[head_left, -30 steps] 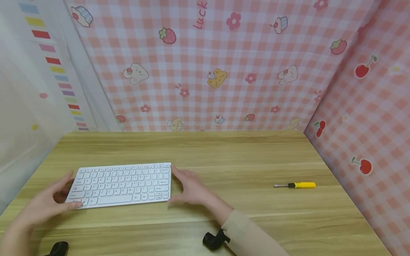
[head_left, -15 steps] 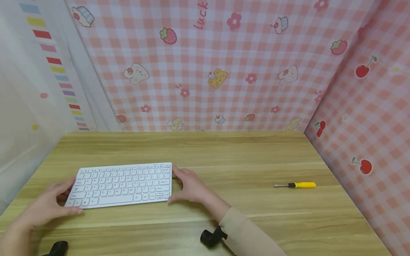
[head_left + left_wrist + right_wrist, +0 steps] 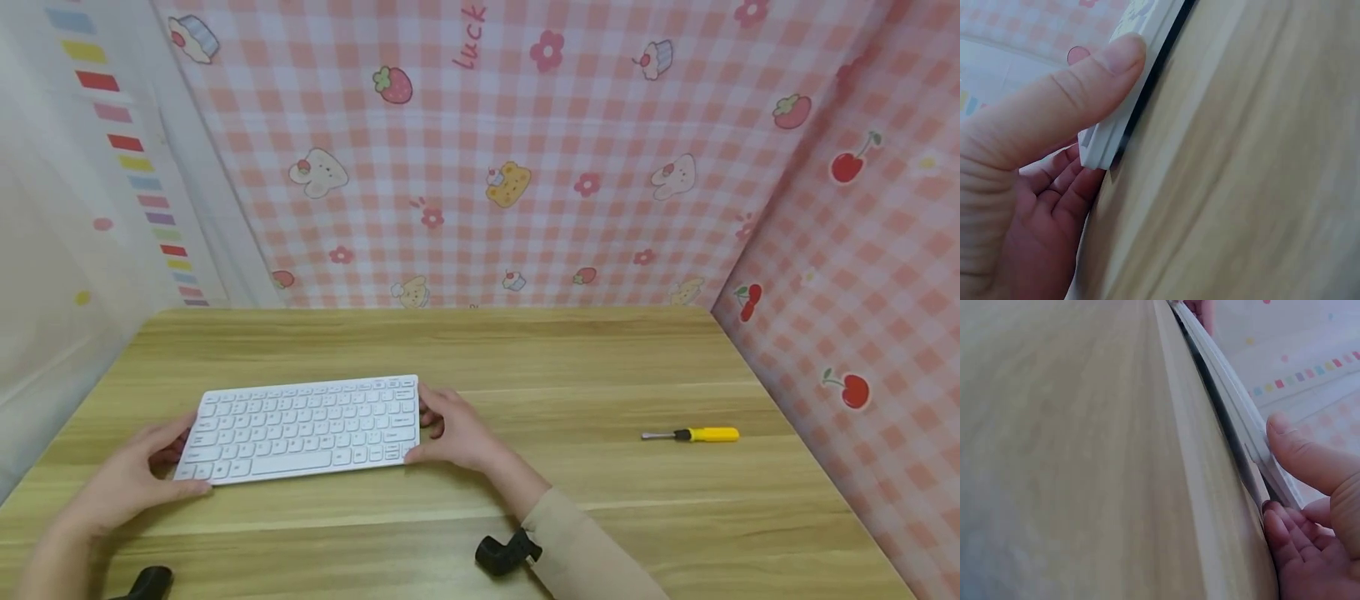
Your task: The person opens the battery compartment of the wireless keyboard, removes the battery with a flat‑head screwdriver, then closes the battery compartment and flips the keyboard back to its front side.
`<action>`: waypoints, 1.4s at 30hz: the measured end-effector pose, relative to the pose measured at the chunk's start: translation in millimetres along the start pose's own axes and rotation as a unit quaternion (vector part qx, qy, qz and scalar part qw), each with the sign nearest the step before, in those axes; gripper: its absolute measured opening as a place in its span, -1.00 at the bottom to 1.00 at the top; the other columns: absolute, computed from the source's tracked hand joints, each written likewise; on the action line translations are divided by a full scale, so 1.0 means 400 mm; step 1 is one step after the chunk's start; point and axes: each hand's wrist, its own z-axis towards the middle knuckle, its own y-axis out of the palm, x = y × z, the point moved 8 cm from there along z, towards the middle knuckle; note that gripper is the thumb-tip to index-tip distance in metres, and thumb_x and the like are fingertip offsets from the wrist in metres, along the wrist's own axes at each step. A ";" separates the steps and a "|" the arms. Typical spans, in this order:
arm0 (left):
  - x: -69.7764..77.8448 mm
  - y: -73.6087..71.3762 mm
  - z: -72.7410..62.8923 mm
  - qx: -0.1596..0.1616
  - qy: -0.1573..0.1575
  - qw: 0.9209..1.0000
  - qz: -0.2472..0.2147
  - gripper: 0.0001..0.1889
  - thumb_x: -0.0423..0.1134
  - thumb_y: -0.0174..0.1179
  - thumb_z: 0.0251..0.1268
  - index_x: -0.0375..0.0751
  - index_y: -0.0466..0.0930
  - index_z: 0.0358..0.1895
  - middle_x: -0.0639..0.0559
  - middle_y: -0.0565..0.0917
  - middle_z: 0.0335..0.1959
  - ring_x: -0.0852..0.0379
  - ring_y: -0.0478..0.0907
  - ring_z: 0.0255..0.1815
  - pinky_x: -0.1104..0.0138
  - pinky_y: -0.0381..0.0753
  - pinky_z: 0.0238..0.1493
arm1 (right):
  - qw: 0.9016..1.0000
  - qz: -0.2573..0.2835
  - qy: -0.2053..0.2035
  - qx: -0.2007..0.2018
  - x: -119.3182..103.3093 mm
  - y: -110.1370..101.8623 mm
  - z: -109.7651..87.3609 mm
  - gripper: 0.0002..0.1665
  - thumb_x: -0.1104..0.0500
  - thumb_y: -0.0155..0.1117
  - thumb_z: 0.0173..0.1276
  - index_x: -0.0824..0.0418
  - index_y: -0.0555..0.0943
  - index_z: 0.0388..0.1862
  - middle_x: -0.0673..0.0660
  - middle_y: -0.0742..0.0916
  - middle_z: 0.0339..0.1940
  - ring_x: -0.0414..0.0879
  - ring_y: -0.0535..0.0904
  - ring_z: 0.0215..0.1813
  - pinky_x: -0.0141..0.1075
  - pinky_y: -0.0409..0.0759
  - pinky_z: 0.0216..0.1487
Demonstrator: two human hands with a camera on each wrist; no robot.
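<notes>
A white keyboard (image 3: 307, 429) lies left of centre over the wooden table, its rows of keys facing up. At its left end my left hand (image 3: 131, 475) holds on, thumb on the front corner and fingers at the side edge. My right hand (image 3: 465, 437) grips the opposite end the same way. In the right wrist view, fingertips (image 3: 1277, 528) reach beneath the keyboard (image 3: 1232, 390), and a dark gap shows under it. The left wrist view has the thumb (image 3: 1066, 94) over the keyboard's front edge (image 3: 1113, 128), with a dark strip below. Some fingers are hidden behind the ends.
A yellow-handled screwdriver (image 3: 708, 434) lies on the right of the table (image 3: 555, 358), its tip pointing left. Pink checked cloth (image 3: 480, 125) hangs behind the table and along the right side. Black wrist-camera mounts (image 3: 506, 554) sit below the forearms.
The keyboard has shifted right and slightly away, carried by both hands. The left fingers have closed in on its edge, and the left thumb has moved to the front corner. The screwdriver is unmoved.
</notes>
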 end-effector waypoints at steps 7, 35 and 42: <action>0.004 0.009 0.010 0.003 -0.002 1.000 -0.022 0.01 -0.40 0.60 -0.19 -0.59 0.22 0.40 -0.24 0.43 0.01 0.44 0.38 -0.22 0.68 0.39 -0.22 | 0.997 0.083 -0.008 -0.006 0.009 -0.002 -0.005 0.24 0.33 0.63 0.00 0.34 0.07 0.56 0.24 0.44 0.12 -0.14 0.57 -0.14 -0.39 0.64 -0.09; 0.230 0.166 0.147 -0.070 -0.004 0.993 -0.100 0.09 -0.26 0.58 -0.06 -0.54 0.04 0.49 -0.29 0.41 0.04 0.04 0.41 -0.18 0.45 0.50 -0.28 | 0.997 0.081 -0.018 0.002 0.081 -0.280 -0.139 0.16 0.42 0.54 0.07 0.40 0.06 0.55 0.32 0.43 0.14 0.03 0.51 0.02 -0.29 0.60 0.08; 0.277 0.214 0.177 -0.083 0.005 0.989 -0.118 0.10 -0.28 0.59 -0.09 -0.52 0.06 0.49 -0.36 0.40 0.08 -0.01 0.44 -0.17 0.43 0.56 -0.27 | 0.998 0.055 0.002 0.002 0.129 -0.327 -0.186 0.17 0.41 0.54 0.06 0.46 0.04 0.54 0.34 0.41 0.17 0.04 0.49 0.01 -0.31 0.61 0.07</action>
